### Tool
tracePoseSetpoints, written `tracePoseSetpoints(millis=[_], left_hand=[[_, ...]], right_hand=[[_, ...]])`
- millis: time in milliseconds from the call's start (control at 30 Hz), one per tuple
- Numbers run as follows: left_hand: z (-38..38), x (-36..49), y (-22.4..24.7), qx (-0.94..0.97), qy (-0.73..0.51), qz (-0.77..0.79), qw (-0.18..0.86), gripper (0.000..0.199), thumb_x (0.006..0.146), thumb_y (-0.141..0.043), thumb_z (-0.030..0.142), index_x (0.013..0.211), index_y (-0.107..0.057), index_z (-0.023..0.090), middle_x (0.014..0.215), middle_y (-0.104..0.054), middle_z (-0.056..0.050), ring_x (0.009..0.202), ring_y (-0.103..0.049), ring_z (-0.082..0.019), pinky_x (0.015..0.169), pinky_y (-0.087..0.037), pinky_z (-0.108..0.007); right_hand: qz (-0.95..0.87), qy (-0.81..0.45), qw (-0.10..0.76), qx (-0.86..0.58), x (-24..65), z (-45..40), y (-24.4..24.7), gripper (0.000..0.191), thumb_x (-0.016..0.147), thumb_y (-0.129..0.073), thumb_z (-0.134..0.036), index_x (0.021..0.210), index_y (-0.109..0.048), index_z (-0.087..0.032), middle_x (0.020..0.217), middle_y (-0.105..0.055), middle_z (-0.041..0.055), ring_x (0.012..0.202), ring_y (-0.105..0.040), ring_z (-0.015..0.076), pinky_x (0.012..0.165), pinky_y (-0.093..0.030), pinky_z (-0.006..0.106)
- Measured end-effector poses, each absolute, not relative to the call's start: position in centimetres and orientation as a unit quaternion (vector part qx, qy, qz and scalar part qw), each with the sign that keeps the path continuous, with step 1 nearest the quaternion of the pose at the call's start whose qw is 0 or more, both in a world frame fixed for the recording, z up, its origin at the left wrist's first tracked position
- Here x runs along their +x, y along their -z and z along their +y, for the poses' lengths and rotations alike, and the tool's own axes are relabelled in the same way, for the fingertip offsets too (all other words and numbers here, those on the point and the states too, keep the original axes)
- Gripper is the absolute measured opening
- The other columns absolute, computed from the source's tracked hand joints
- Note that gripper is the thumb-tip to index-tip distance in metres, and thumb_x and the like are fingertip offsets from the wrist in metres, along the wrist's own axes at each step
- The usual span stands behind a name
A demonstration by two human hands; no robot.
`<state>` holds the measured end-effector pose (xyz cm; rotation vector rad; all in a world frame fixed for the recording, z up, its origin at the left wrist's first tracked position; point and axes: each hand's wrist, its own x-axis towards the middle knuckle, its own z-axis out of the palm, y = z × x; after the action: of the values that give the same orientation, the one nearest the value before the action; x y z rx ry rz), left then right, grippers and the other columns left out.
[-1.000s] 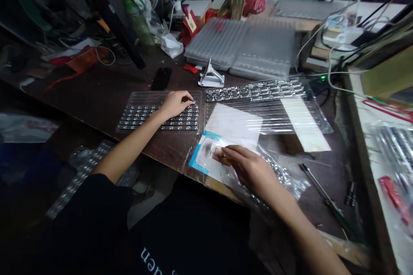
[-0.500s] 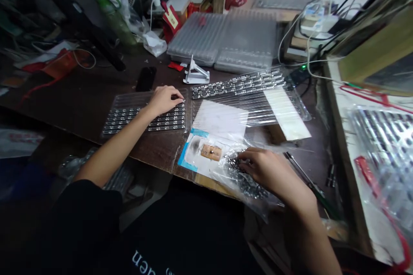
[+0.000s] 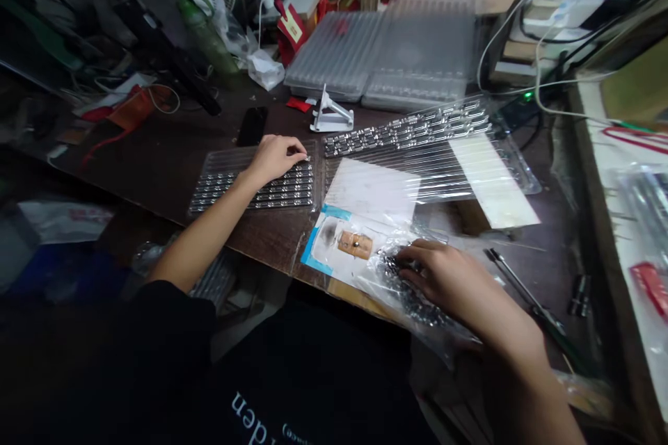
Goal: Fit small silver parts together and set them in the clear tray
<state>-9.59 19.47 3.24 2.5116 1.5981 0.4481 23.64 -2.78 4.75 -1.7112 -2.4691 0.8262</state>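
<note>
My left hand (image 3: 276,156) reaches over a clear plastic tray (image 3: 222,161) at the left. Its thumb and forefinger pinch at the tray's upper right, where a tiny shiny metal piece shows at the fingertips. Rows of small dark-and-silver metal parts (image 3: 284,191) fill the tray's near part. My right hand (image 3: 443,271) rests on an open clear plastic bag (image 3: 443,348) of loose small metal parts (image 3: 389,265), its fingers curled in among them. What those fingertips hold is hidden. Left of the bag, a brown block (image 3: 355,245) sits on a white board with blue tape (image 3: 317,261).
A second ribbed tray (image 3: 386,177) has metal parts along its far side, with white card (image 3: 493,181) lying across it. Behind are a white stand (image 3: 331,115), a black phone (image 3: 253,126) and stacked clear trays (image 3: 422,49). A long screwdriver-like tool (image 3: 522,285) lies at right.
The whole view has shifted, so the table appears farther right. Both hands stay at nearly the same places, the left at the tray's edge and the right in the bag.
</note>
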Motion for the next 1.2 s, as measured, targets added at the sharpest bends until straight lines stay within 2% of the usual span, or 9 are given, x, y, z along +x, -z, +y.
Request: tracePoseSetpoints(millis=[233, 367, 467, 600, 700, 933, 1067, 1200], left_hand=[[19.4, -9.8, -3.1, 0.845, -0.115, 0.522, 0.037, 0.007, 0.078, -0.072, 0.032, 0.075, -0.075, 0.027, 0.089, -0.076, -0.003, 0.09, -0.064, -0.026, 0.096, -0.038, -0.043], [20.0, -10.6, -3.8, 0.842, -0.094, 0.53, 0.027, 0.012, 0.075, -0.073, 0.032, 0.067, -0.072, 0.024, 0.083, -0.072, -0.005, 0.092, -0.061, -0.028, 0.104, -0.03, -0.05], [19.4, -8.9, -4.4, 0.847, -0.116, 0.518, 0.037, 0.01, 0.075, -0.073, 0.034, 0.073, -0.072, 0.024, 0.084, -0.071, -0.005, 0.097, -0.06, -0.029, 0.109, -0.025, -0.052], [16.6, -3.8, -5.4, 0.88, -0.149, 0.436, 0.12, 0.014, 0.081, -0.069, 0.034, 0.09, -0.074, 0.025, 0.098, -0.069, -0.003, 0.108, -0.059, -0.027, 0.113, -0.022, -0.048], [14.8, -0.1, -6.0, 0.895, -0.145, 0.377, 0.191, 0.015, 0.083, -0.067, 0.032, 0.092, -0.074, 0.023, 0.097, -0.067, -0.001, 0.11, -0.059, -0.026, 0.113, -0.023, -0.049], [15.4, 2.6, -4.9, 0.847, -0.216, 0.393, 0.287, 0.011, 0.081, -0.068, 0.024, 0.09, -0.072, 0.02, 0.089, -0.063, -0.002, 0.113, -0.056, -0.029, 0.111, -0.027, -0.051], [16.0, 2.8, -4.4, 0.865, -0.191, 0.379, 0.268, 0.01, 0.08, -0.068, 0.022, 0.089, -0.072, 0.021, 0.091, -0.064, -0.002, 0.112, -0.056, -0.029, 0.112, -0.025, -0.05], [16.8, 3.2, -4.0, 0.865, -0.212, 0.392, 0.229, 0.01, 0.081, -0.066, 0.019, 0.088, -0.073, 0.021, 0.094, -0.066, -0.004, 0.108, -0.057, -0.029, 0.109, -0.03, -0.047]], right_hand=[[-0.797, -0.252, -0.013, -0.548, 23.2, -2.9, -5.0, 0.016, 0.09, -0.062, -0.017, 0.102, -0.072, -0.022, 0.097, -0.072, 0.0064, 0.088, -0.069, 0.0232, 0.07, -0.044, 0.03], [-0.809, -0.241, -0.007, -0.536, 22.7, -3.0, -5.1, 0.017, 0.093, -0.055, -0.014, 0.095, -0.07, -0.02, 0.094, -0.071, 0.006, 0.082, -0.068, 0.0201, 0.067, -0.041, 0.028], [-0.812, -0.24, -0.019, -0.533, 22.5, -2.9, -5.2, 0.021, 0.096, -0.048, -0.013, 0.089, -0.068, -0.019, 0.091, -0.07, 0.0069, 0.075, -0.066, 0.018, 0.064, -0.039, 0.029], [-0.803, -0.264, 0.02, -0.534, 22.9, -2.8, -5.2, 0.021, 0.097, -0.049, -0.017, 0.092, -0.069, -0.017, 0.093, -0.071, 0.008, 0.079, -0.065, 0.0174, 0.069, -0.042, 0.028], [-0.795, -0.288, 0.072, -0.529, 23.5, -3.0, -5.4, 0.019, 0.097, -0.051, -0.019, 0.096, -0.07, -0.019, 0.092, -0.072, 0.0054, 0.081, -0.065, 0.0167, 0.072, -0.043, 0.027], [-0.787, -0.345, -0.01, -0.512, 23.3, -3.7, -6.4, 0.013, 0.091, -0.06, -0.019, 0.089, -0.073, -0.023, 0.08, -0.074, 0.0017, 0.072, -0.066, 0.0169, 0.064, -0.042, 0.026], [-0.799, -0.346, 0.012, -0.491, 22.4, -3.6, -6.3, 0.021, 0.098, -0.05, -0.02, 0.098, -0.071, -0.022, 0.087, -0.074, 0.0029, 0.077, -0.068, 0.017, 0.067, -0.043, 0.026], [-0.792, -0.224, -0.011, -0.567, 20.9, -3.2, -5.8, 0.026, 0.099, -0.05, -0.033, 0.115, -0.066, -0.021, 0.107, -0.071, 0.0077, 0.08, -0.069, 0.0222, 0.061, -0.042, 0.029]])
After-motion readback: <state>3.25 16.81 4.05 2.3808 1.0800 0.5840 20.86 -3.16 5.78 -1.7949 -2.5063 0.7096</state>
